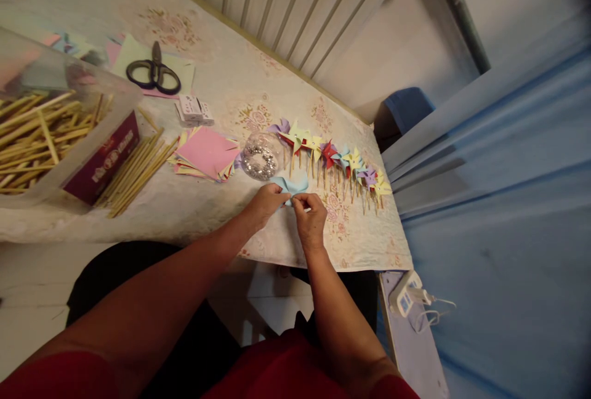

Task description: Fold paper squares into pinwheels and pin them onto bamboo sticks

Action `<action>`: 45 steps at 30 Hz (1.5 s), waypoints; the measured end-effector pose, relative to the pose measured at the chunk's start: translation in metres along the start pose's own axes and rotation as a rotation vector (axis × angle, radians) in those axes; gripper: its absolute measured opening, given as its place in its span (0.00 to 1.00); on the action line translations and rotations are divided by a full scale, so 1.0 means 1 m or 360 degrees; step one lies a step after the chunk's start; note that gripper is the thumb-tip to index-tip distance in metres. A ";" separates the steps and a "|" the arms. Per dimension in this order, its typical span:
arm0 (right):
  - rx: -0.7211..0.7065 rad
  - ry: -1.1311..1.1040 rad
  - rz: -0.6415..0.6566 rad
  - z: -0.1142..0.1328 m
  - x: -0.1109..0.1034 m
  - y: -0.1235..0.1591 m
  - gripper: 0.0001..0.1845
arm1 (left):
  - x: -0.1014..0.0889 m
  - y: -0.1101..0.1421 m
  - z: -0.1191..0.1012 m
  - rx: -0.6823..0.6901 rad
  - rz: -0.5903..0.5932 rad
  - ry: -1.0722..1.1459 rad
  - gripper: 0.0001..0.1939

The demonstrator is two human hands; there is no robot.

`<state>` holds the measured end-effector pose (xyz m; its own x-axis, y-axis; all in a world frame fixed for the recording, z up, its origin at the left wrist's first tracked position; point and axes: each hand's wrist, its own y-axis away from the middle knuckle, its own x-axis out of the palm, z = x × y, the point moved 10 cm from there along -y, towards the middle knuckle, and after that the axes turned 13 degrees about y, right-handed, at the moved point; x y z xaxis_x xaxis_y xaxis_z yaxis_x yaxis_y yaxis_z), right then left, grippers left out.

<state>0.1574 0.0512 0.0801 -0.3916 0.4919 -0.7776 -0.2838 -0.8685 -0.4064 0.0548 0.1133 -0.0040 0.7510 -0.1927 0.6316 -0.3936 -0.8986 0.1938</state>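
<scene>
Between my two hands is a light-blue paper pinwheel head (295, 184), its corners curled inward. My left hand (268, 201) grips its left side with closed fingers. Pinched together at its lower middle are the fingertips of my right hand (309, 211); whether they also hold a pin is too small to tell. Just behind the hands sits a clear round dish of metal pins (259, 159). Finished pinwheels (329, 154) on sticks, in several colours, lie in a row to the right. Left of the dish is a stack of coloured paper squares (209, 151).
A clear plastic bin (99, 140) full of thin sticks stands at the left, with a bundle of loose sticks (138, 171) beside it. Black scissors (154, 72) lie on paper near small white boxes (194, 109). A power strip (405, 294) is at the lower right, near a blue curtain (498, 202).
</scene>
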 end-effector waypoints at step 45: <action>-0.0148 0.0276 0.0321 0.005 0.019 -0.013 0.08 | 0.001 0.000 -0.022 0.0267 -0.0113 -0.1125 0.05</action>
<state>0.1492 0.0719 0.0733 -0.2741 0.2977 -0.9144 -0.1309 -0.9536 -0.2712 0.0441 0.1216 0.0132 0.9569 -0.2894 -0.0250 -0.2875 -0.9557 0.0626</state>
